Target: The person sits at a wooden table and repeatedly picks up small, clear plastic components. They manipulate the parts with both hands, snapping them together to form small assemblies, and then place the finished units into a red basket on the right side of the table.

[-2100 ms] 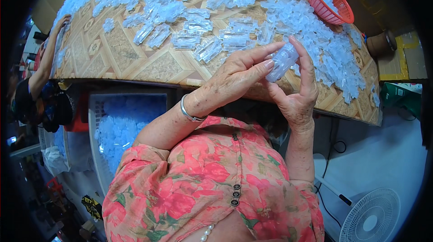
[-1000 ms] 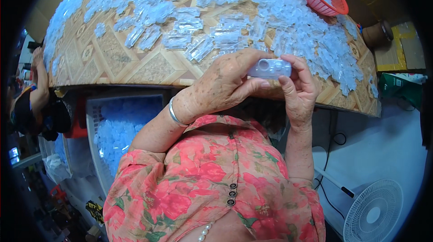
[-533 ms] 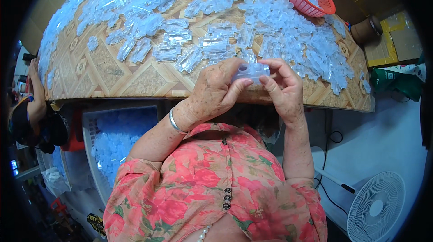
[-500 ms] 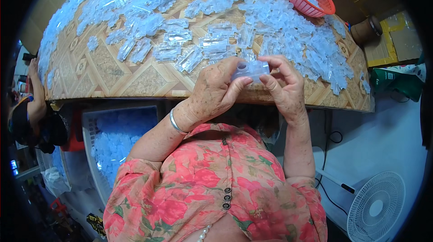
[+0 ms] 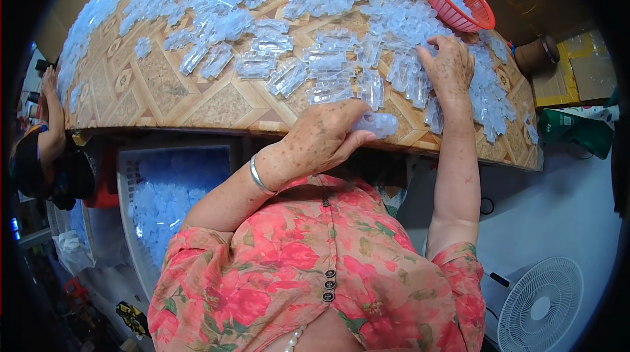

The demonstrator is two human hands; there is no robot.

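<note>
Between the thumb and fingers of my left hand (image 5: 320, 136) is a clear plastic part (image 5: 380, 125) with a round opening, held just over the table's near edge. The fingers hide its left end. My right hand (image 5: 451, 68) reaches out over the heap of clear plastic pieces (image 5: 410, 27) on the right of the table. Its thumb and forefinger are apart, with nothing seen between them. Flat clear pieces (image 5: 328, 66) lie grouped on the table (image 5: 164, 99) beyond my left hand.
A red basket (image 5: 484, 12) of clear parts stands at the back right, near a brown spool (image 5: 537, 54). Below the table at left is a white crate (image 5: 126, 188) full of clear pieces. A white fan (image 5: 541, 307) stands lower right. Another person's arm (image 5: 54, 109) shows at far left.
My right hand has let go of the plastic part and moved away to the right and far side, over the heap. My left hand still holds the part, slightly lower.
</note>
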